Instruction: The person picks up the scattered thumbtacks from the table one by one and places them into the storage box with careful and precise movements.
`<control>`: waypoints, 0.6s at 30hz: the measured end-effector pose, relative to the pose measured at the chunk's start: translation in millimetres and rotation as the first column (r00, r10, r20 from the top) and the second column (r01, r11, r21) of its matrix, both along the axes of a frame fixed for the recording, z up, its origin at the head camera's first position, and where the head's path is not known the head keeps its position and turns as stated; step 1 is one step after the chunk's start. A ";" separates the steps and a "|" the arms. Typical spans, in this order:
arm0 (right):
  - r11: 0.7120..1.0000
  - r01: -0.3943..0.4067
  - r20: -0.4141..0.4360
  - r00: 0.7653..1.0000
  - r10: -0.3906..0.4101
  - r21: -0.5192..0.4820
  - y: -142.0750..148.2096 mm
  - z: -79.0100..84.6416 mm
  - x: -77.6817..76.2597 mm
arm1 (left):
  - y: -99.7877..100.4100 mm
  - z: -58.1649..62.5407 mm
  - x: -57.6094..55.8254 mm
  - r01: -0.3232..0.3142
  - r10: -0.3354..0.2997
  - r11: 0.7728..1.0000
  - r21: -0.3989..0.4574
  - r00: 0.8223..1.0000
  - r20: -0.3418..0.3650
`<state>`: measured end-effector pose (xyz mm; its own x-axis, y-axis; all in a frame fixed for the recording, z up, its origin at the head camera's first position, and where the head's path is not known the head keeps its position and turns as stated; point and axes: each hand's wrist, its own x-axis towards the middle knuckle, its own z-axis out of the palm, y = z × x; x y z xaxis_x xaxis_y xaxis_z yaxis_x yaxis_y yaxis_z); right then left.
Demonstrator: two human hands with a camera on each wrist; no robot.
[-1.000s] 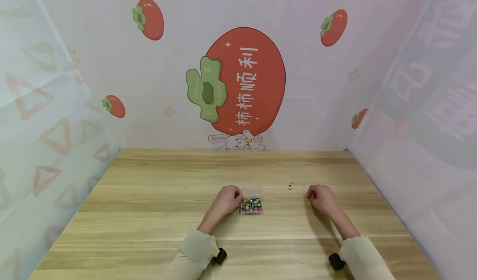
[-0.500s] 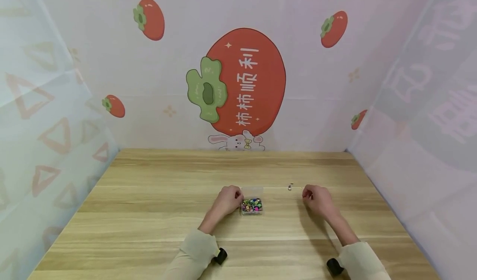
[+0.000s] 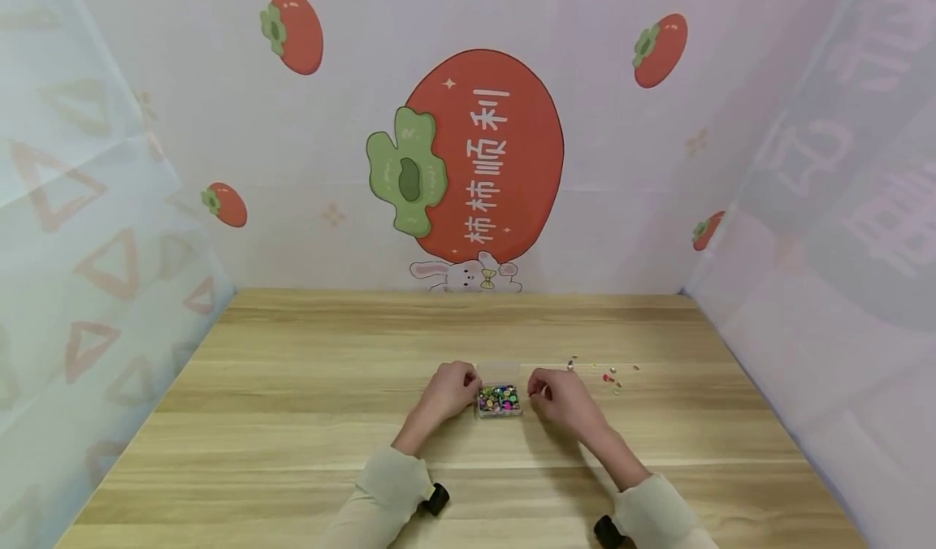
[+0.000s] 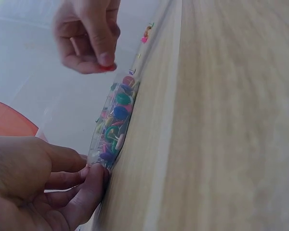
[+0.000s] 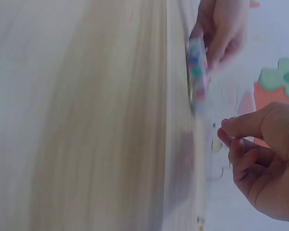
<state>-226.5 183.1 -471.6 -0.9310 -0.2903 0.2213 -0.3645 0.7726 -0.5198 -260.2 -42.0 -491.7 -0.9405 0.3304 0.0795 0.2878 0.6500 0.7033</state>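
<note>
A small clear plastic box filled with colourful thumbtacks stands on the table, its clear lid folded back. My left hand pinches the box's left side between thumb and fingers. Just to the right of the box, apart from it, is my right hand, raised above the table. A red thumbtack shows at its fingertips in the left wrist view, pinched by thumb and forefinger. In the right wrist view the tack is hard to make out.
Several loose thumbtacks lie scattered on the wooden table, right of the right hand; a red tack is among them. A printed cloth wall stands behind the table, with side walls left and right.
My right hand has moved left from the loose tacks to beside the box, uncovering several tacks. My left hand stays at the box's left side.
</note>
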 end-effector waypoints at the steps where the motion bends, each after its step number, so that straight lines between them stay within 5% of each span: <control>1: 1.000 -0.016 -0.013 1.000 0.016 -0.001 -5.0 0.0 -0.1 | 0.1 0.1 0.1 0.001 -0.001 1.000 0.001 1.000 -0.001; 10: 0.995 -0.094 -0.021 0.995 0.095 0.043 -24.1 1.1 -0.5 | 1.4 1.9 -0.4 0.000 0.000 1.000 0.003 1.000 0.003; 18: 1.000 -0.004 -0.013 1.000 0.004 0.015 -1.7 -0.5 2.8 | -0.4 0.5 0.5 0.004 -0.004 1.000 0.006 1.000 0.003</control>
